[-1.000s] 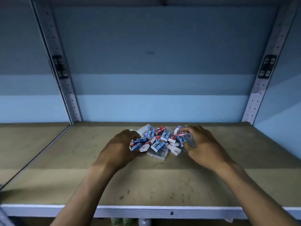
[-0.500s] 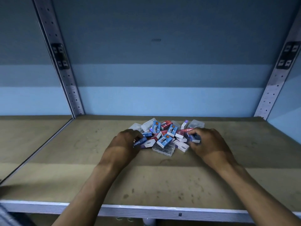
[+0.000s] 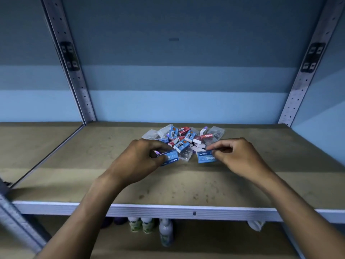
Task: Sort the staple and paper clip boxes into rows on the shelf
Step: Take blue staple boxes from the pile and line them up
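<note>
A pile of small boxes (image 3: 183, 141) is placed on the shelf (image 3: 186, 187), in the middle, near the back edge. Just before the pile, a left box (image 3: 169, 159) is held in the left grip (image 3: 138, 161) and a right box (image 3: 206, 157) in the right grip (image 3: 240, 157), side by side and apart. Below the shelf, bottles (image 3: 166, 232) are set on a lower board (image 3: 224, 245).

Left hand (image 3: 138, 161) and right hand (image 3: 240, 157): bare, with short nails. Forearms bare and sleeveless from the wrists to below the shelf rail (image 3: 194, 210).
</note>
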### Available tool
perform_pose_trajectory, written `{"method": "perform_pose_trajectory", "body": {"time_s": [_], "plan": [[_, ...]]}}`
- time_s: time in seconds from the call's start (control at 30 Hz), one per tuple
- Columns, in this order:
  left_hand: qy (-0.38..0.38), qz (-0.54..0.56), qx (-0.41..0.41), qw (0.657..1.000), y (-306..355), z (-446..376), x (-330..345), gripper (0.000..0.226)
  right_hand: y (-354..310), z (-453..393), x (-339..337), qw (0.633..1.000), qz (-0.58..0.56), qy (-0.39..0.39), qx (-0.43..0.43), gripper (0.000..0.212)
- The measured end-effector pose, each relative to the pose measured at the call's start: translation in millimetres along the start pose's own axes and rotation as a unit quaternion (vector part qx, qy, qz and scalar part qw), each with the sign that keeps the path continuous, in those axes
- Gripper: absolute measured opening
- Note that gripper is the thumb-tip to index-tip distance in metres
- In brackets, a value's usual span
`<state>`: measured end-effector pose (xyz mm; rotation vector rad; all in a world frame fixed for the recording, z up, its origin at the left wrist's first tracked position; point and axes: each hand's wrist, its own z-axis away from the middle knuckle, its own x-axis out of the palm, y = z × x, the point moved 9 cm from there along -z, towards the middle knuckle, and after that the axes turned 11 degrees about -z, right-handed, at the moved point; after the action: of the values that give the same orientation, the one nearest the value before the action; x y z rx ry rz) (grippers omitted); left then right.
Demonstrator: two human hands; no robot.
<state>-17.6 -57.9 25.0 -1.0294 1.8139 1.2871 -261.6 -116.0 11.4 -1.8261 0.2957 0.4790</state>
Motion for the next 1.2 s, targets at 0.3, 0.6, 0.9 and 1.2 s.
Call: {"method": "perform_pose_trajectory", "body": {"time_s": [0.3,0.6,0.9,1.2], "plan": [[-0.095,-0.022,0.055,0.994,12.7,7.6,36.7,0.024,21.7,13.3,23.2,0.991,0.035,-0.12,0.043,0.021],[-0.088,-0.001,0.03,0.996,1.9,4.9,36.5,0.031,8.2,15.8,25.8,0.988,0.057,-0.145,-0.008,0.016],[-0.092,-0.079,0.085,0.989,23.1,-0.3,55.1,0.031,2.6,16.8,31.7,0.985,0.089,-0.146,-0.021,0.017],[0.01,0.149,-0.005,0.989,14.7,-6.9,28.8,0.016,4.5,17.0,32.7,0.986,0.082,-0.146,-0.024,0.014]]}}
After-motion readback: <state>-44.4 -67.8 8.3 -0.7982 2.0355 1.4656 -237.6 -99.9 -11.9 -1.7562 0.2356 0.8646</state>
